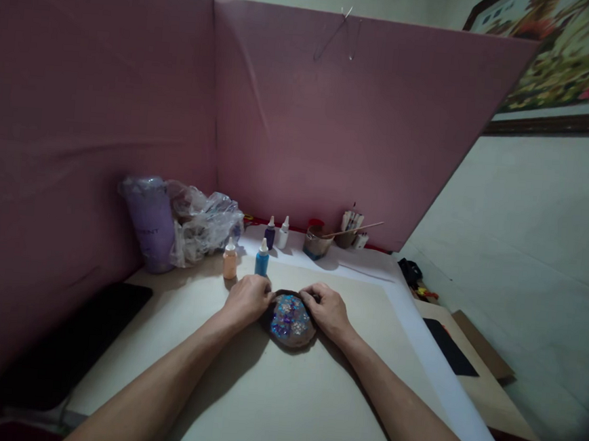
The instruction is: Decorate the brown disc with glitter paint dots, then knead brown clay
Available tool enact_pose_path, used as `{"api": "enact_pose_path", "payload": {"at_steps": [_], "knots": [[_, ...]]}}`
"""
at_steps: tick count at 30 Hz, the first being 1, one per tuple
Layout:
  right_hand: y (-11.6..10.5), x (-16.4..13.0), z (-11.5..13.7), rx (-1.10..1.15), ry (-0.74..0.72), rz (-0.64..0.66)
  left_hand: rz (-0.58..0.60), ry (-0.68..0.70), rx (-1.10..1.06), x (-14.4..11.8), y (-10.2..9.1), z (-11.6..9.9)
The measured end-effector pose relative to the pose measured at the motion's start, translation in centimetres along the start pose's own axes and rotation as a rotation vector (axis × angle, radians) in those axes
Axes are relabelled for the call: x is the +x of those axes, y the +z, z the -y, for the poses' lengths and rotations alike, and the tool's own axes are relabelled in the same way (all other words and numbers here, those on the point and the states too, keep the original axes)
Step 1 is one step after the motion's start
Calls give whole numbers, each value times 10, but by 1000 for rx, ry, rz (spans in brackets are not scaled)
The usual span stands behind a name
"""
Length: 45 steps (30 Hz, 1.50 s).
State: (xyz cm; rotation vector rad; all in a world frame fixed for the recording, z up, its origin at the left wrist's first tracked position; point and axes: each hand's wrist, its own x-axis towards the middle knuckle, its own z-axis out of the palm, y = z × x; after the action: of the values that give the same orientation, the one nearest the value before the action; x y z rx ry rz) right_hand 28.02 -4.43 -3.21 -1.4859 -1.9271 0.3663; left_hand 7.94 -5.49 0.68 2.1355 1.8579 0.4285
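Observation:
On the pale sheet lies a round brown clay-like dish (295, 339), dotted with blue, purple and pale paint in its middle. My left hand (248, 298) is closed on its far left rim, the thumb toward the dish. Opposite it, my right hand (329, 309) pinches the far right rim. Just beyond my left hand stand a blue paint bottle (261, 259) and a peach paint bottle (229, 261), both with white nozzle tips. Farther back are a dark purple bottle (270, 235) and a white bottle (284, 236).
A lilac tumbler (150, 226) and crumpled clear plastic bags (205, 224) stand at the back left. At the back, a brush (358, 229) rests across a water cup (317, 244), beside a holder of pens (349, 231). Pink panels (332, 128) wall the table's left and far sides.

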Motion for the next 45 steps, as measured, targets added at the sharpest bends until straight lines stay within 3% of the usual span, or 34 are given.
{"api": "enact_pose_path", "payload": {"at_steps": [13,22,30,45], "knots": [[0,0,0,1,1,1,31,-12,9,-1,-11,3],[0,0,1,-2,-3,1,60,8,19,0,-5,6],[0,-1,0,-11,1,-4,80,23,62,-5,-15,8],[0,-1,1,-5,-5,-9,104,42,22,0,-5,10]]}}
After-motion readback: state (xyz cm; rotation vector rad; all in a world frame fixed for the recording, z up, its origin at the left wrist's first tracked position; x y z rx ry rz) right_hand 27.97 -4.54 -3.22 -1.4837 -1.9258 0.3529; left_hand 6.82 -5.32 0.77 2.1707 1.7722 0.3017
